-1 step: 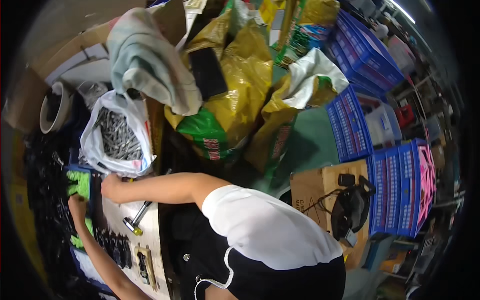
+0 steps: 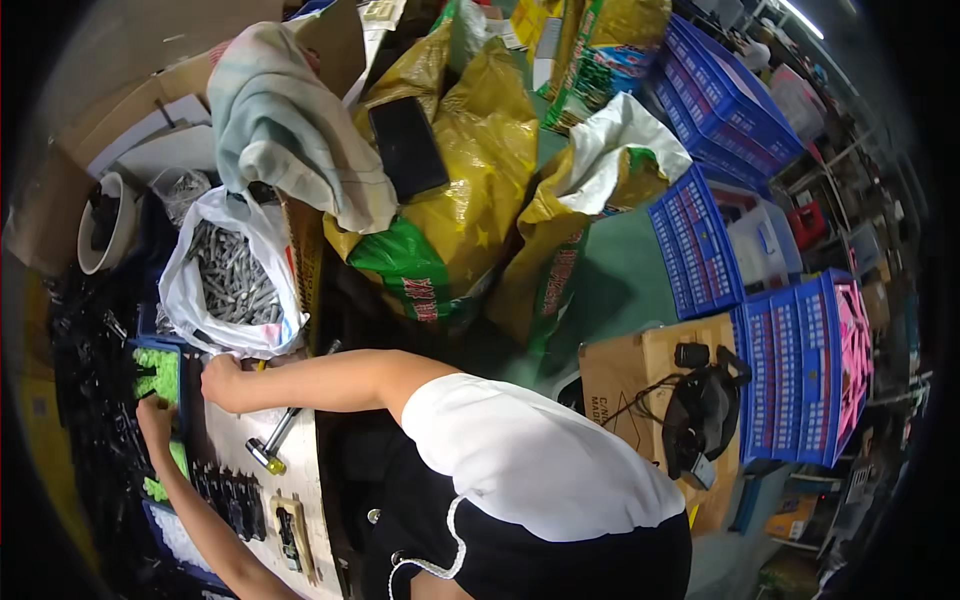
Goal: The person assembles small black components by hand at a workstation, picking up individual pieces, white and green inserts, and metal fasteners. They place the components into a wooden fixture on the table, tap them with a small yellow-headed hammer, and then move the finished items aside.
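Note:
My left hand is at the far left of the bench, beside a blue tray of small bright green pieces and a heap of black parts. Its fingers are closed; what they hold is too small to make out. My right hand is closed like a fist over the bench, just right of the green pieces and below a white plastic bag filled with small grey pieces. Its fingertips are turned away, so anything in them is hidden. A hammer with a yellow face lies below my right forearm.
A row of black parts and a beige fixture lie on the bench. More green pieces and a tray of white pieces sit under my left forearm. Yellow sacks, a cardboard box and blue crates stand to the right.

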The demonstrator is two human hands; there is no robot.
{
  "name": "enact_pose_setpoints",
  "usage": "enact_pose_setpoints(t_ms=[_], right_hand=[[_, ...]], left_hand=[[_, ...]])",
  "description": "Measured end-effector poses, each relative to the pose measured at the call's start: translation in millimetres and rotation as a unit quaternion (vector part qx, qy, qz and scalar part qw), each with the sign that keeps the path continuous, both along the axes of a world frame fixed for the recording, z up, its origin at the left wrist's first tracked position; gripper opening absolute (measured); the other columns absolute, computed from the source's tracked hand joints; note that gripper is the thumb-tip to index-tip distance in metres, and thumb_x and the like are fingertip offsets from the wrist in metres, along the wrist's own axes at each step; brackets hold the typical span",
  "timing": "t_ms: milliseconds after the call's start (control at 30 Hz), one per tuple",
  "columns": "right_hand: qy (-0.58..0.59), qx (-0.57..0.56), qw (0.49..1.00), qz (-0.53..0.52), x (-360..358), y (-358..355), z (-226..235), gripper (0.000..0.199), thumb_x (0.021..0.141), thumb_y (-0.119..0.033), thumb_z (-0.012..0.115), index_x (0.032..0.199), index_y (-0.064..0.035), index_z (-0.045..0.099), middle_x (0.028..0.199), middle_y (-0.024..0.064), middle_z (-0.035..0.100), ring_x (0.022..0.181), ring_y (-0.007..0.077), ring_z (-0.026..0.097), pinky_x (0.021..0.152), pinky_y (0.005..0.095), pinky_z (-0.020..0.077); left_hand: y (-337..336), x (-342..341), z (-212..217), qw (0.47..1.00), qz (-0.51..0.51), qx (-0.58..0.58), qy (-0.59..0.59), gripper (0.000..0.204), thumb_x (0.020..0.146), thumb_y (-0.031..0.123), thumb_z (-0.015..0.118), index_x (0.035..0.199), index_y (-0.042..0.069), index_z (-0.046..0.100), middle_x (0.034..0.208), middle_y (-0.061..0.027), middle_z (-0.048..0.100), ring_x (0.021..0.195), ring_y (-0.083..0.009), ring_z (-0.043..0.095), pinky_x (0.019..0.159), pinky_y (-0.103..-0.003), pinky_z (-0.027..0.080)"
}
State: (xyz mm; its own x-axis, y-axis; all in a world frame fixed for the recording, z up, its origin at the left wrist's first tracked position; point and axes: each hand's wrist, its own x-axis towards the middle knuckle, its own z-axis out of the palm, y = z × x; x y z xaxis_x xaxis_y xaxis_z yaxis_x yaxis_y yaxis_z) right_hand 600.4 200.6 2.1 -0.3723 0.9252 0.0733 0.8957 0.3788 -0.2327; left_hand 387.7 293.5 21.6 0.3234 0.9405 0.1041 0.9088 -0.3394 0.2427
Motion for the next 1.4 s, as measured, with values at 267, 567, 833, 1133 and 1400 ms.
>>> enact_pose_setpoints(t_ms=[267, 567, 833, 1133, 1400], right_hand=[[0.066, 0.114, 0.991, 0.015, 8, 1, -20, 0.012, 0.066, -0.013, 0.058, 0.071, -0.0055, 0.066, 0.077, 0.0092, 0.064, 0.08, 0.0258, 0.061, 0.057, 0.0355, 0.0498], [0.185, 0.2, 0.962, 0.012, 22, 1, -25, 0.012, 0.065, -0.01, 0.054, 0.067, -0.0008, 0.061, 0.074, 0.0139, 0.06, 0.071, 0.0308, 0.056, 0.056, 0.0394, 0.0468], [0.342, -0.029, 0.935, 0.092, 230, -212, 50, 0.022, 0.08, -0.021, 0.048, 0.074, 0.0001, 0.054, 0.069, 0.019, 0.054, 0.068, 0.034, 0.054, 0.062, 0.042, 0.0421], [-0.121, -0.149, 0.607, -0.771, 525, -533, 66, 0.026, 0.068, -0.015, 0.049, 0.086, -0.0037, 0.065, 0.093, 0.0197, 0.061, 0.087, 0.0323, 0.061, 0.072, 0.0409, 0.0492], [-0.025, -0.037, 0.282, -0.958, 570, -706, 121, 0.047, 0.082, -0.017, 0.045, 0.127, -0.0055, 0.037, 0.123, 0.017, 0.048, 0.11, 0.0336, 0.05, 0.091, 0.0472, 0.0399]], left_hand=[[1, 8, 16, 0.998, -0.059, -0.01, -0.011, 0.017, 0.051, -0.001, 0.069, 0.063, -0.005, 0.059, 0.054, -0.0141, 0.057, 0.051, -0.0185, 0.057, 0.049, -0.031, 0.043], [24, 7, 12, 0.993, -0.072, -0.086, -0.023, 0.012, 0.055, -0.003, 0.064, 0.065, -0.006, 0.06, 0.053, -0.0103, 0.057, 0.051, -0.0147, 0.056, 0.049, -0.029, 0.043], [15, -3, 12, 0.994, -0.102, -0.048, -0.005, 0.012, 0.055, -0.003, 0.062, 0.067, -0.007, 0.06, 0.054, -0.0124, 0.057, 0.052, -0.0136, 0.054, 0.05, -0.03, 0.042], [6, -9, 11, 0.995, -0.094, 0.018, -0.014, 0.01, 0.056, -0.004, 0.062, 0.063, -0.008, 0.056, 0.053, -0.0157, 0.055, 0.051, -0.0172, 0.053, 0.049, -0.033, 0.041], [4, -2, 13, 0.994, -0.095, 0.017, -0.048, 0.01, 0.057, -0.005, 0.061, 0.065, -0.007, 0.056, 0.054, -0.0152, 0.055, 0.051, -0.0165, 0.052, 0.05, -0.032, 0.041]])
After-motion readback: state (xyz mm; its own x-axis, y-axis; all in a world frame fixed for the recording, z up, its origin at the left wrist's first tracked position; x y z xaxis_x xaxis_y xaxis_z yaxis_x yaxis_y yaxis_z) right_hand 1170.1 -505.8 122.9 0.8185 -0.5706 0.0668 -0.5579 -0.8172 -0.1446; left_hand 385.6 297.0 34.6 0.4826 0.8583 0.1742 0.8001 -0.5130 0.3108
